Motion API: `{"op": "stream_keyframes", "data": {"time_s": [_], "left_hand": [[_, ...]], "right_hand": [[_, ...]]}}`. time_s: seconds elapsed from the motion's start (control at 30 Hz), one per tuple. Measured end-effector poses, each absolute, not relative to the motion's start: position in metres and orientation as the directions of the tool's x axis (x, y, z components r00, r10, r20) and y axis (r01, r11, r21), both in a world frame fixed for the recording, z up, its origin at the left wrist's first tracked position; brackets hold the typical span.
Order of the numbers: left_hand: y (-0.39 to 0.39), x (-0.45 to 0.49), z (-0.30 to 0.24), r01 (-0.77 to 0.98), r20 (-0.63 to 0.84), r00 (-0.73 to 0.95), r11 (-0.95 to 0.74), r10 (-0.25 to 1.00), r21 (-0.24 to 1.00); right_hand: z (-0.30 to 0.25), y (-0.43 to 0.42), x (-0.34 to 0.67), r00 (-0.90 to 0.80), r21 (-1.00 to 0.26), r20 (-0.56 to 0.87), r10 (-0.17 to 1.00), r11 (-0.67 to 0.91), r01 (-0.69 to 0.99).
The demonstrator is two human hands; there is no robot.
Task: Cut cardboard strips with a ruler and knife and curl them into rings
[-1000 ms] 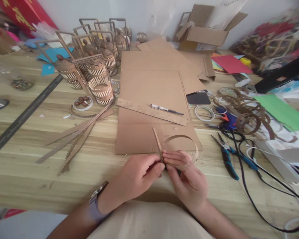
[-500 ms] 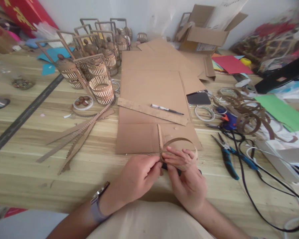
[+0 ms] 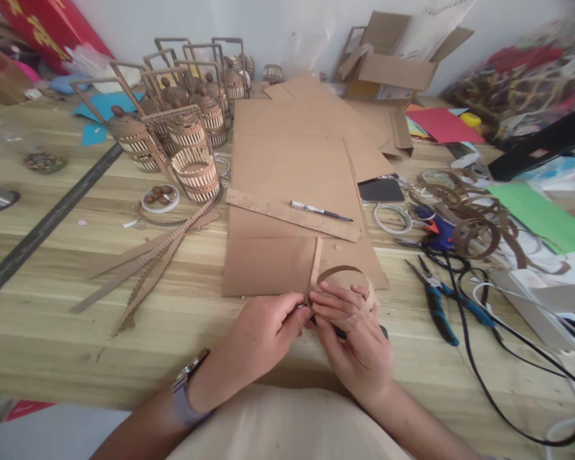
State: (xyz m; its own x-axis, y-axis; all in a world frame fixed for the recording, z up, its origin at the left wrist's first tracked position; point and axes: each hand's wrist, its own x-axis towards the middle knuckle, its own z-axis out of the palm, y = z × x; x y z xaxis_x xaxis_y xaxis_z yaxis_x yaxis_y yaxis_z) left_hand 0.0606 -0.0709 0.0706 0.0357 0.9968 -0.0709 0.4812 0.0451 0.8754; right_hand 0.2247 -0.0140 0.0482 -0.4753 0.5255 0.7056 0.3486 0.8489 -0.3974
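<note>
My left hand (image 3: 273, 329) pinches a narrow cardboard strip (image 3: 315, 265) near its lower end; the strip's free end points away from me. Against the same spot, the fingers of my right hand (image 3: 352, 335) are closed around the near side of the strip's curled part (image 3: 345, 275), which forms a loop. Both hands meet at the front edge of a large cardboard sheet (image 3: 268, 268). Beneath my right hand lies a dark flat object (image 3: 382, 331), mostly covered, whose kind I cannot make out. A pen (image 3: 321, 211) rests on a flat cardboard piece (image 3: 287, 216) beyond the hands.
Several small lantern-like cardboard models (image 3: 201, 121) stand at the back left, near loose corrugated strips (image 3: 144, 255) and a dish of brown beads (image 3: 160, 198). Pliers (image 3: 436, 300), a blue glue gun (image 3: 441, 230), cables (image 3: 464, 358) and curled strips (image 3: 479, 233) lie on the right.
The strip's free end has swung a little to the right and leans more. The loop has narrowed slightly, and my right hand has shifted slightly left.
</note>
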Motion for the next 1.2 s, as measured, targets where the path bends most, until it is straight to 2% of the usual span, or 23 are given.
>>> {"op": "stream_keyframes", "data": {"time_s": [0.17,0.33,0.5,0.7,1.03,1.2], "left_hand": [[-0.0722,0.0625,0.0695,0.496,-0.018,0.008,0.012,1.000,0.868],[-0.0741,0.0617,0.0709,0.437,0.034,0.042,-0.049,0.999,0.898],[-0.0731,0.0593,0.0724,0.394,0.009,0.071,-0.036,0.997,0.918],[-0.0704,0.0591,0.0738,0.419,-0.071,0.058,0.040,0.996,0.907],[-0.0726,0.0614,0.0703,0.508,-0.058,0.011,0.045,0.998,0.860],[-0.0737,0.0611,0.0717,0.457,0.008,0.052,-0.031,0.999,0.889]], "right_hand": [[0.0482,-0.0149,0.2232,-0.493,-0.405,0.681,0.542,0.839,0.363],[0.0498,-0.0164,0.2238,-0.461,-0.441,0.685,0.565,0.824,0.355],[0.0510,-0.0165,0.2261,-0.467,-0.483,0.648,0.602,0.798,0.359],[0.0491,-0.0155,0.2250,-0.469,-0.438,0.684,0.559,0.829,0.349],[0.0490,-0.0143,0.2230,-0.490,-0.381,0.698,0.522,0.850,0.363],[0.0505,-0.0158,0.2242,-0.471,-0.442,0.678,0.564,0.825,0.352]]}}
